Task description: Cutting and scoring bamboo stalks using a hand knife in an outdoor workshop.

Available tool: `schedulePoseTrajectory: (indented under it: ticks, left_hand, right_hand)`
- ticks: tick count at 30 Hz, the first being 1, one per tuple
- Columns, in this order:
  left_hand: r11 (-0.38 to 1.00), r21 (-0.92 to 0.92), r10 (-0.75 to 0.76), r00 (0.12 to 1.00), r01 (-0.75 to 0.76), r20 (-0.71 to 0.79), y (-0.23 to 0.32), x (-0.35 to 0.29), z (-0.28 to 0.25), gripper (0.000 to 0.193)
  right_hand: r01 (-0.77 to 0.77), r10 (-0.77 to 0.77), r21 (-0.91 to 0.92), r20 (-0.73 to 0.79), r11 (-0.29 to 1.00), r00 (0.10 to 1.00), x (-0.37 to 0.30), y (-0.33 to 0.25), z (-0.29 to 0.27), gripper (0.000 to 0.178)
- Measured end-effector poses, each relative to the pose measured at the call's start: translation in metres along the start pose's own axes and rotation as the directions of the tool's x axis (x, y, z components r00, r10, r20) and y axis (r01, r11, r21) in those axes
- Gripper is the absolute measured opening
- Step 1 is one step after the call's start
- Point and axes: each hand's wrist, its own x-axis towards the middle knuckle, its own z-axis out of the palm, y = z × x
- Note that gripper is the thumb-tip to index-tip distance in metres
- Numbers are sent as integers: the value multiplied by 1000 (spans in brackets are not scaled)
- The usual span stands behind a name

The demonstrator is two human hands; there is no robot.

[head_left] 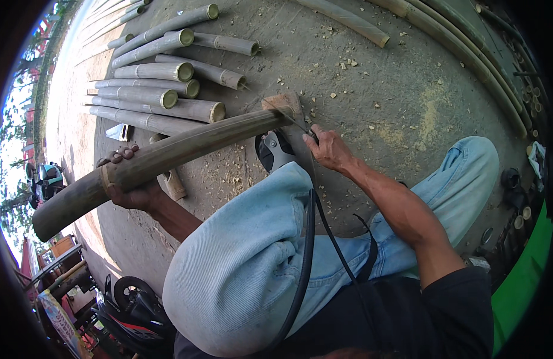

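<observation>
A long grey-brown bamboo pole [192, 146] lies slantwise before me, its near-left end raised and its right end over a small wooden block [294, 103] on the ground. My left hand [130, 179] is closed around the pole close to a pale node ring, fingers over the far side and palm beneath. My right hand [329, 148] grips the dark handle of a thin-bladed tool, seemingly a knife [297, 122]. Its narrow blade reaches to the pole's right end, touching or nearly touching it. The exact contact is too small to make out.
Several cut bamboo lengths [151, 72] lie at the far left. Longer poles [456, 48] stretch along the far right. Pale chips [228, 182] litter the concrete floor [348, 78]. A black sandal [276, 152] shows beside my bent knee. A motorcycle [136, 314] stands at the lower left.
</observation>
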Motion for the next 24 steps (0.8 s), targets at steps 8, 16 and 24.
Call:
schedulePoseTrajectory:
  ticks: [8,16,24]
  left_hand:
    - [1000,-19,20,998,-19,65,6,-6,-14,66]
    - [978,141,-105,944,155,-312,-10,-21,34,76]
    - [954,197,-91,840,228,-535,-31,-16,18,54]
  right_hand:
    - [-26,25,6,76,1000,997,4,-5,-6,42]
    - [-152,152,-29,2,988,988,12,41,5,46]
    - [-74,75,-116,0,990,997,5,-8,-6,40]
